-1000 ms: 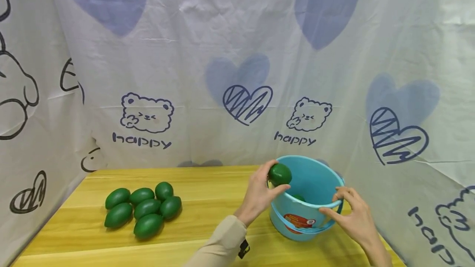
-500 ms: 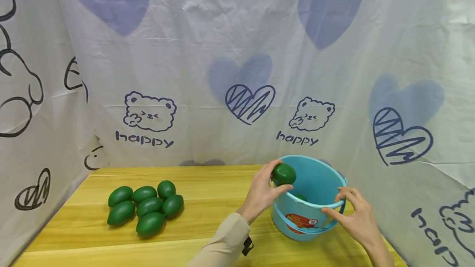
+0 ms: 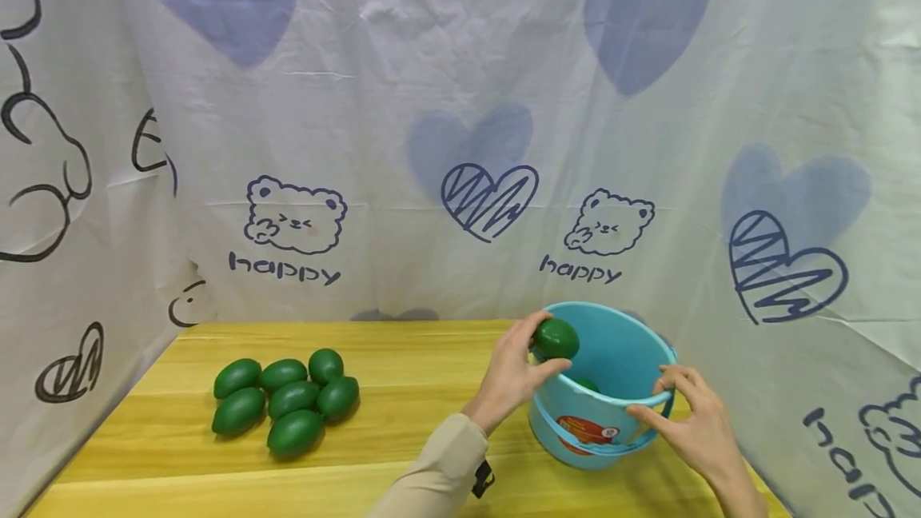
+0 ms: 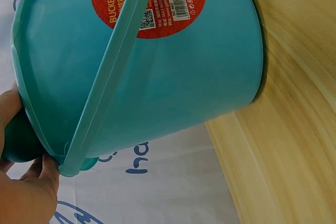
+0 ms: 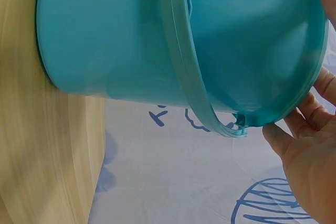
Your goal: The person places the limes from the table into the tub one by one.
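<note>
My left hand (image 3: 509, 374) grips a dark green avocado (image 3: 557, 339) at the left rim of a light blue bucket (image 3: 576, 430). The fingers lie along the rim, and the thumb reaches over it in front. In the left wrist view the same avocado (image 4: 22, 139) shows between thumb and fingers, right beside the rim. Across from it, my right hand (image 3: 694, 422) pinches the bucket's right rim, thumb outside and fingers over the edge. The bucket stands upright, its handle (image 5: 181, 51) hanging down the front. Deep inside, part of another green avocado (image 3: 586, 384) is visible.
Several more avocados (image 3: 293, 400) lie grouped on the left of the yellow wooden table (image 3: 410, 422). A white cloth (image 3: 388, 134) printed with hearts and bears hangs behind the table and along both sides.
The head view has shifted slightly, so everything sits a little further right. Both hands keep their hold, on the avocado and on the bucket rim.
</note>
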### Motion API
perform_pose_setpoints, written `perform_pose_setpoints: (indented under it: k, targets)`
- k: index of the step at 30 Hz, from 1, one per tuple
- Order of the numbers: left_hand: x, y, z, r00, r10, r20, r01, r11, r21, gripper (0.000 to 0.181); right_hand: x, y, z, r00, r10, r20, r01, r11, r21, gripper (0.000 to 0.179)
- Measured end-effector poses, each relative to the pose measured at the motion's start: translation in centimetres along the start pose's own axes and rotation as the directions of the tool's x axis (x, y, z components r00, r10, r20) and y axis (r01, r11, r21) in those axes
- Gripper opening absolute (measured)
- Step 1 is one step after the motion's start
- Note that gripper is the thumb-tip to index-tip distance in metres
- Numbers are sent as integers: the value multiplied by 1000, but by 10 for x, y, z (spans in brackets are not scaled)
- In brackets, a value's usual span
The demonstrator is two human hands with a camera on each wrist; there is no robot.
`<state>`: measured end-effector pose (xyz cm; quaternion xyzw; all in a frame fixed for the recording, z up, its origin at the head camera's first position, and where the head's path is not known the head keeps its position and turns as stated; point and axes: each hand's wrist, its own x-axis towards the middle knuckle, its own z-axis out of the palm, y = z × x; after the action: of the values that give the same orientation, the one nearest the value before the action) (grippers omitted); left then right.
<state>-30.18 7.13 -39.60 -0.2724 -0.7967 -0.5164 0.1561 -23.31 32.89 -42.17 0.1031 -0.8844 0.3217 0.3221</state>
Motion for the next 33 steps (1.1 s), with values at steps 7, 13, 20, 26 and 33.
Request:
perform_pose_setpoints:
  k: [7,13,20,26,33]
  targets:
    - [-4,2,1,999,-31,8,31,1000,-1,63,-2,-1,0,1000,-1,-5,1,1000,-9,39]
    - [-4,2,0,999,-34,1,34,999,15,64,-2,-2,0,1000,-2,-2,1,1000,-9,38]
    - [-2,5,-1,999,-50,22,49,998,30,66,-1,0,-1,1000,-15,-12,15,1000,-7,40]
    - [0,5,-1,998,-51,32,51,998,27,64,-1,0,-1,1000,-20,-17,19,1000,-9,40]
    - [-2,5,-3,996,-83,45,83,996,10,59,-1,1,0,1000,-22,-14,21,1000,-6,40]
